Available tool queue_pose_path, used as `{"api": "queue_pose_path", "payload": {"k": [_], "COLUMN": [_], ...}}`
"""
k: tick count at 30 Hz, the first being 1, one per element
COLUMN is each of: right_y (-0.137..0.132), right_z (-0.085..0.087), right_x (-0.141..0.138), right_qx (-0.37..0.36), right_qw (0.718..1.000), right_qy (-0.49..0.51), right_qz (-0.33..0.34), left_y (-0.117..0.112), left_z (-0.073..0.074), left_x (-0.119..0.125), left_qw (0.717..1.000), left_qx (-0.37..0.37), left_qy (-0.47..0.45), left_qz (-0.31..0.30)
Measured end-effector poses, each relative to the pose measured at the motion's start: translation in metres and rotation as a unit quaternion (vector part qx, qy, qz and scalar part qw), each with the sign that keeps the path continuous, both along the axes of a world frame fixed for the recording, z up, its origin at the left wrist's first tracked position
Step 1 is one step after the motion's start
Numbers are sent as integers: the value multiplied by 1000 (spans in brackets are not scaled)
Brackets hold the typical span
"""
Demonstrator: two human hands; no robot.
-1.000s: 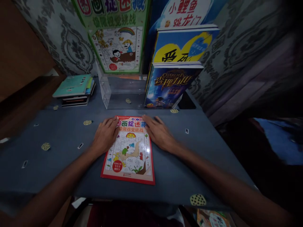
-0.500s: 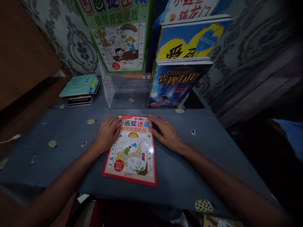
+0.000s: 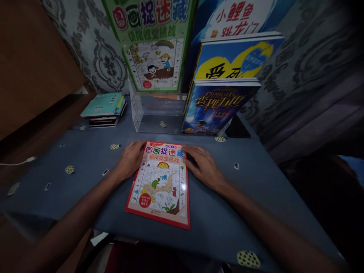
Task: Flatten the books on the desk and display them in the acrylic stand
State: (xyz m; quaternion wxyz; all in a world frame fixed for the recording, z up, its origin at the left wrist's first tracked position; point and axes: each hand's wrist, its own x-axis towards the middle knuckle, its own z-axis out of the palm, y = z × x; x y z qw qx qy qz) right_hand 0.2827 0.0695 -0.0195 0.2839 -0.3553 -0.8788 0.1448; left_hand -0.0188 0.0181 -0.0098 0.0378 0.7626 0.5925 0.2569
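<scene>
Since the prev. frame, the L hand [image 3: 131, 157] has been drawn slightly outward, so the 1st title character of the red-bordered book [image 3: 159, 185] is now fully uncovered; the whole scene has also been shifted a bit to the R in view, while the book's pos. rel. to the clear stand [image 3: 135, 113] has been kept approx. the same. The book is laid flat, cover up, on the grey tablecloth [image 3: 273, 170], just in front of the stand. The L hand is held palm down, half open, w/ fingers loosely bent & laid at the upper L edge; nothing is gripped. The R hand [image 3: 204, 163] is likewise held palm down & partly open, w/ fingertips set at the upper R corner & thumb spread apart near the R edge; nothing is clasped there either. Upright in the stand, a green-bordered book [image 3: 153, 62] is seen on the L & a dark blue book [image 3: 217, 110] on the R, w/ a blue-and-yellow book [image 3: 218, 51] behind it. Far L, a book stack [image 3: 101, 104] is seen.
</scene>
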Motion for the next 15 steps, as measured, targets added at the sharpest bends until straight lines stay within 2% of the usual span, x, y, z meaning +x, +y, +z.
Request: {"api": "queue_pose_path", "payload": {"k": [4, 7, 9, 12, 15], "right_y": [-3, -12, -19, -30, -48], "right_z": [1, 12, 22, 32, 35], "right_x": [1, -12, -31, -69, -97], "right_qx": [21, 63, 73, 45, 19], "right_qw": [1000, 996, 992, 972, 957], "right_qy": [-17, -55, -68, -69, -81], "right_qz": [-3, 15, 83, 220, 279], "left_y": [3, 7, 10, 13, 13], "left_z": [1, 3, 4, 4, 5], "left_x": [-7, -13, -18, -23, -23], "left_qw": [1000, 999, 999, 998, 998], "left_qx": [-9, -27, -39, -51, -63], "left_qy": [0, -5, -8, -12, -10], "left_qz": [-6, -17, -21, -24, -27]}}
